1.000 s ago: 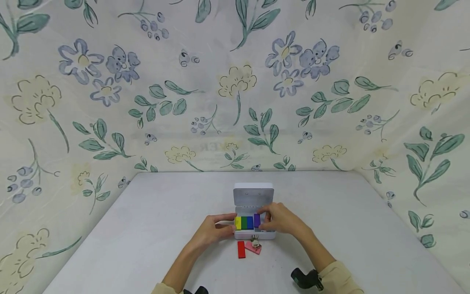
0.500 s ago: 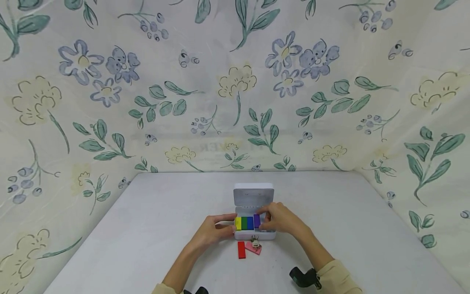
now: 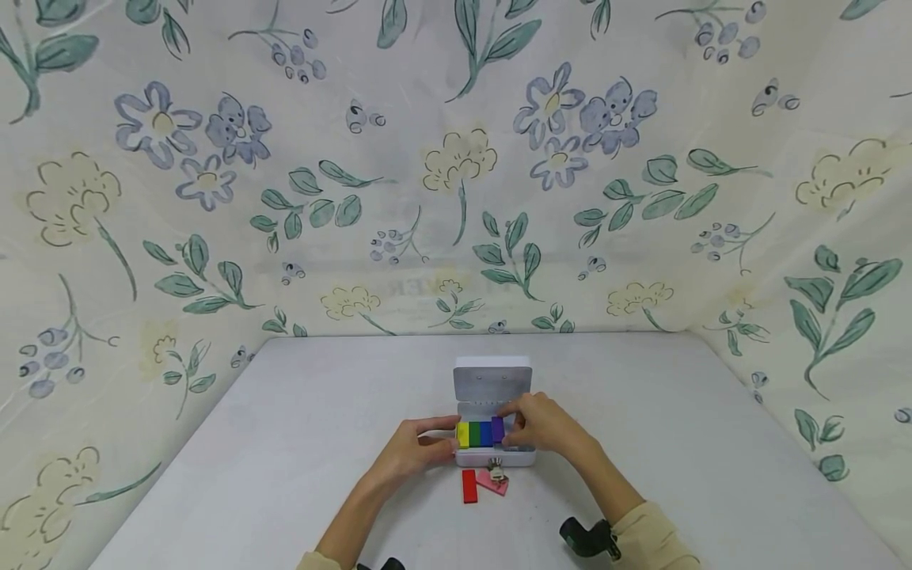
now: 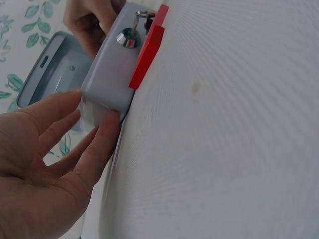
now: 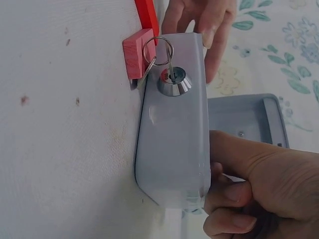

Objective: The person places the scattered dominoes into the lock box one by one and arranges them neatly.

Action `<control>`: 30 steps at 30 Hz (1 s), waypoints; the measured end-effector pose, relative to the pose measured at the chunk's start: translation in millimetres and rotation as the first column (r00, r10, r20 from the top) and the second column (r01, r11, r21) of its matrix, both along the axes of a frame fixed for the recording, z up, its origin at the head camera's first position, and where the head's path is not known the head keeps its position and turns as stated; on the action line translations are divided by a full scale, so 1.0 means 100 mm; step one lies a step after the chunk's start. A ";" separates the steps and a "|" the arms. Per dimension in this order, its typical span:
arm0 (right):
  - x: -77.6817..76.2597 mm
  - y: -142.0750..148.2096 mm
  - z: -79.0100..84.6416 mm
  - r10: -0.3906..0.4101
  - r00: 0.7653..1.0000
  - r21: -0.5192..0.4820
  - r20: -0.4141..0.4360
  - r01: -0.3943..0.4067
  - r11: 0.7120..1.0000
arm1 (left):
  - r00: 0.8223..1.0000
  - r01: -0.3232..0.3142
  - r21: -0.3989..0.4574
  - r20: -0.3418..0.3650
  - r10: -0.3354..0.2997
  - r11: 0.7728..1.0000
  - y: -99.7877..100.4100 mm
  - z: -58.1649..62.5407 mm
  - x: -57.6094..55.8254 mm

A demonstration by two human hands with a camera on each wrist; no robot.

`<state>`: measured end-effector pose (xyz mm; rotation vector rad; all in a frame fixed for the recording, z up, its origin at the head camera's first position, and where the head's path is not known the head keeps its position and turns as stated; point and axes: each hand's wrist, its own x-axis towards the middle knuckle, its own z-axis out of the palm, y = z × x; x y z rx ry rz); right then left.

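A small grey metal lockbox (image 3: 470, 458) stands with its lid (image 3: 492, 385) raised. Inside, yellow (image 3: 463, 435), green (image 3: 474, 435) and blue (image 3: 486, 435) blocks sit side by side. My right hand (image 3: 549, 425) reaches in from the right and pinches a purple block (image 3: 497, 430) against the blue one's right side. At the box's left end, my left hand (image 3: 409, 450) touches with extended fingers; the left wrist view shows fingertips (image 4: 112, 117) at the front corner. The inside of the box is hidden in both wrist views.
In front of the box lie a red block (image 3: 469, 486) and a pink block (image 3: 493, 484). A key stands in the round lock (image 5: 174, 82), and its ring (image 5: 158, 51) hangs over the pink block. A floral cloth (image 3: 456, 158) rises behind the white table (image 3: 342, 388).
The purple block has shifted slightly left, closing the gap to the blue one, with my right hand moving along. My left hand stays at the box's left end.
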<state>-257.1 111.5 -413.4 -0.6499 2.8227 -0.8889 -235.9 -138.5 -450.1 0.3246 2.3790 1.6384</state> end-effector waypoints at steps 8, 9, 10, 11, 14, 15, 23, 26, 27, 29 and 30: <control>0.00 -0.02 0.00 -0.031 1.000 0.042 0.001 0.031 0.999 | 1.000 -0.005 -0.005 0.004 0.005 1.000 0.00 0.00 0.02; 0.00 -0.02 0.00 -0.033 0.999 0.046 0.000 0.033 0.998 | 1.000 -0.005 0.000 0.008 0.005 1.000 0.00 0.00 0.02; 0.00 -0.03 0.00 -0.035 0.999 0.050 0.001 0.035 0.998 | 1.000 -0.004 0.002 0.010 0.004 1.000 0.00 0.00 0.02; 0.00 -0.03 -0.01 -0.037 0.999 0.054 0.002 0.037 0.998 | 1.000 -0.003 0.005 0.011 0.003 1.000 0.00 0.00 0.02; 0.00 -0.03 -0.01 -0.040 0.999 0.067 0.001 0.040 0.997 | 1.000 0.002 0.008 0.009 -0.002 1.000 0.00 0.00 0.01; 0.00 -0.03 -0.01 -0.042 0.999 0.076 -0.002 0.042 0.996 | 1.000 0.003 0.009 0.008 -0.003 1.000 0.00 0.00 0.01; -0.02 -0.03 -0.04 -0.050 0.998 0.128 -0.027 0.053 0.990 | 1.000 -0.001 0.005 0.001 0.001 1.000 0.00 0.01 0.02; -0.02 -0.04 -0.04 -0.054 0.998 0.136 -0.027 0.057 0.989 | 1.000 0.001 0.002 -0.012 -0.001 1.000 0.00 0.00 0.02; -0.03 -0.04 -0.04 -0.058 0.998 0.137 -0.025 0.061 0.989 | 1.000 -0.001 0.000 -0.013 0.001 1.000 0.00 0.00 0.02; -0.02 -0.05 -0.04 -0.060 0.998 0.134 -0.029 0.063 0.989 | 1.000 -0.001 -0.001 -0.014 0.001 1.000 0.00 0.00 0.02; -0.02 -0.05 -0.04 -0.063 0.998 0.137 -0.029 0.066 0.988 | 1.000 0.000 0.000 -0.012 0.000 1.000 0.00 0.00 0.02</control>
